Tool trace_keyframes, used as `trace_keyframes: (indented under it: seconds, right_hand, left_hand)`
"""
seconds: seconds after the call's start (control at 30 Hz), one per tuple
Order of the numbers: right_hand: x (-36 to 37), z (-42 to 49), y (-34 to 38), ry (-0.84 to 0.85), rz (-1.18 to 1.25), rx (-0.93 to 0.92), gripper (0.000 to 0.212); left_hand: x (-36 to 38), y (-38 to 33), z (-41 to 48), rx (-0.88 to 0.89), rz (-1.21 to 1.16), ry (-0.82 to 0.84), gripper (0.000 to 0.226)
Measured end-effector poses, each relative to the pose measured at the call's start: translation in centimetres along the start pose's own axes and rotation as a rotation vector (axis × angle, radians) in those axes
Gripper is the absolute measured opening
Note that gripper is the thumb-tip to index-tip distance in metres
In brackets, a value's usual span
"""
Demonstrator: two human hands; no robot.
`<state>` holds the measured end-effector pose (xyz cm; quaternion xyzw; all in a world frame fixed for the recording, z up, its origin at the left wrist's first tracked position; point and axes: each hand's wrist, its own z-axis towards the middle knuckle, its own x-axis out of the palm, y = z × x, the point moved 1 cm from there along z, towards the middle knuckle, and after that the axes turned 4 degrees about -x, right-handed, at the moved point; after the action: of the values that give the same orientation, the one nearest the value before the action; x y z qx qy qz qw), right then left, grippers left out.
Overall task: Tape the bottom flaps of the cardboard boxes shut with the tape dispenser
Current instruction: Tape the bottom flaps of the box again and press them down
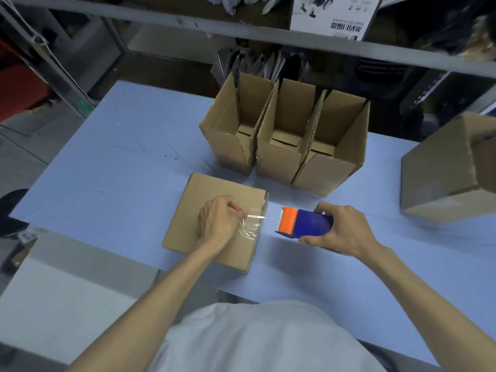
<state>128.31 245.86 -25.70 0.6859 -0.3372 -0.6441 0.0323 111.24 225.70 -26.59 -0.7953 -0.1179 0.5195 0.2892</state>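
Cardboard boxes: 5 total. 1 bottom-up box (pixel 212 187) just left of the tape dispenser (pixel 308 222). 3 open-top behind the dispenser, side by side in a row: left box (pixel 230 149), mid box (pixel 280 159), right box (pixel 326 174). 1 far box (pixel 440 178) well to the dispenser's right, partly out of frame.
Tape dispensers: 1.
Clear tape strip (pixel 251 228): 1, just left of the dispenser.
Hands: 2. Left hand (pixel 217 218) left of the dispenser, right hand (pixel 342 229) on it.
Table (pixel 128 162): 1, under the dispenser.
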Motion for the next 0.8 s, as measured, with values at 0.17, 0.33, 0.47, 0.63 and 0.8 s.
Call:
trace_keyframes:
  seconds: [0.17,0.33,0.47,0.63,0.8]
  right_hand:
    - [0.3,0.1,0.1,0.003,-0.003,0.014,0.059]
    - [0.6,0.5,-0.1,0.036,-0.022,0.001,0.06]
    - [1.0,0.8,-0.4,0.062,-0.058,-0.022,0.06]
    - [1.6,1.5,-0.4,0.081,-0.136,-0.063,0.059]
    - [2.3,3.0,1.2,0.174,-0.18,-0.049,0.062]
  left_hand:
    - [0.5,0.5,0.3,0.06,-0.052,-0.003,0.014]
    - [1.3,1.0,0.6,0.115,-0.024,-0.006,0.02]
    - [1.2,0.7,1.4,0.147,0.102,0.05,0.021]
    - [0.8,0.3,1.8,0.103,0.207,0.021,0.049]
    - [1.0,0.9,1.9,0.054,0.138,0.027,0.051]
